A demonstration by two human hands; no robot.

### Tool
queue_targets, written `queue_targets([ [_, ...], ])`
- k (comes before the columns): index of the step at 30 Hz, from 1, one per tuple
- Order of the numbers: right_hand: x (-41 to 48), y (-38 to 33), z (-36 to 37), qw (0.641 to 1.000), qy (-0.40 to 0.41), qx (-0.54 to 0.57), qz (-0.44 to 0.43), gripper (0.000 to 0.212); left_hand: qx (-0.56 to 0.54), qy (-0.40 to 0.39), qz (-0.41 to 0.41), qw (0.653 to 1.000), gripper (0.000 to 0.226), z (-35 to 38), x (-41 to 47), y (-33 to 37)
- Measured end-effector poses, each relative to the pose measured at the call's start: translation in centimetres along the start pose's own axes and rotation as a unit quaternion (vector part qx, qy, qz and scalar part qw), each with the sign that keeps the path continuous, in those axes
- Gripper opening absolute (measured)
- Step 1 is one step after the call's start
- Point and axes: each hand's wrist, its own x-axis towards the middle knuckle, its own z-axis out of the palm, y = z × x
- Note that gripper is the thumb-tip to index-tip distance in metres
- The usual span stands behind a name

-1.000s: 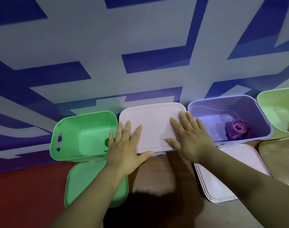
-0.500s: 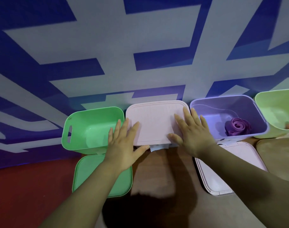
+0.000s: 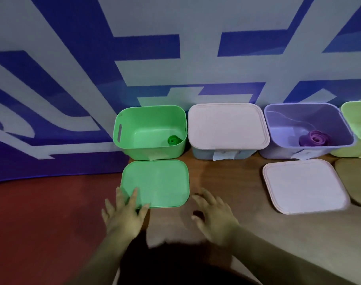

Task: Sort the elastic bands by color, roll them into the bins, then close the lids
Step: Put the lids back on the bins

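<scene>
Four bins stand beyond the hands: green bin (image 3: pixel 148 132) open, pink-lidded bin (image 3: pixel 227 124) shut, purple bin (image 3: pixel 307 128) open, a fourth cut off; three loose lids. Left hand (image 3: pixel 124 214) spread on the green lid (image 3: pixel 157 184); right hand (image 3: pixel 214 214) spread, empty, just beside it.

Two bare forearms enter from the lower edge, with no sleeves, watch, rings or gloves visible on them. The left hand (image 3: pixel 124 217) and the right hand (image 3: pixel 214 214) are bare too, each with five slim fingers, slightly blurred in the head view. Fingernails are too smeared to make out.
</scene>
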Motion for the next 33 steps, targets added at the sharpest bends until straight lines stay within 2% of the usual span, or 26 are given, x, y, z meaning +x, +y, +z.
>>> queue_targets([
  [5,1.3,-0.8,2.8,0.997,-0.050,0.011,0.049,0.075,-0.006,-0.025,0.083,0.996,0.073,1.3,-0.7,-1.8],
  [9,0.6,-1.7,3.4,0.989,0.010,0.117,0.089,0.079,-0.056,-0.022,0.120,0.991,0.073,1.8,-2.1,-1.6],
  [12,-0.3,-2.1,3.0,0.973,0.037,0.206,0.102,0.083,-0.143,-0.023,0.140,0.980,0.073,1.5,-3.5,-0.9],
  [15,-1.5,-1.9,2.2,0.967,0.056,0.222,0.111,0.088,-0.260,-0.006,0.136,0.956,0.073,0.7,-4.6,0.3],
  [19,-3.4,-0.9,0.5,0.970,0.069,0.206,0.108,0.096,-0.254,0.054,0.176,0.950,0.071,-0.9,-5.5,1.6],
  [22,-4.7,-0.3,-0.8,0.968,0.110,0.206,0.095,0.089,-0.249,0.110,0.201,0.941,0.071,-2.3,-5.7,2.2],
  [25,-6.1,0.2,-2.5,0.961,0.168,0.213,0.057,0.075,-0.261,0.160,0.187,0.933,0.085,-3.6,-6.1,2.9],
  [28,-7.1,0.7,-4.0,0.949,0.234,0.210,0.029,0.060,-0.300,0.155,0.157,0.928,0.090,-5.0,-7.0,3.7],
  [31,-7.8,0.6,-5.6,0.913,0.309,0.260,0.050,0.046,-0.345,0.145,0.136,0.917,0.090,-5.9,-8.4,4.9],
  [33,-8.1,0.4,-6.9,0.860,0.317,0.391,0.083,0.039,-0.370,0.139,0.155,0.905,0.089,-6.1,-9.7,6.0],
])
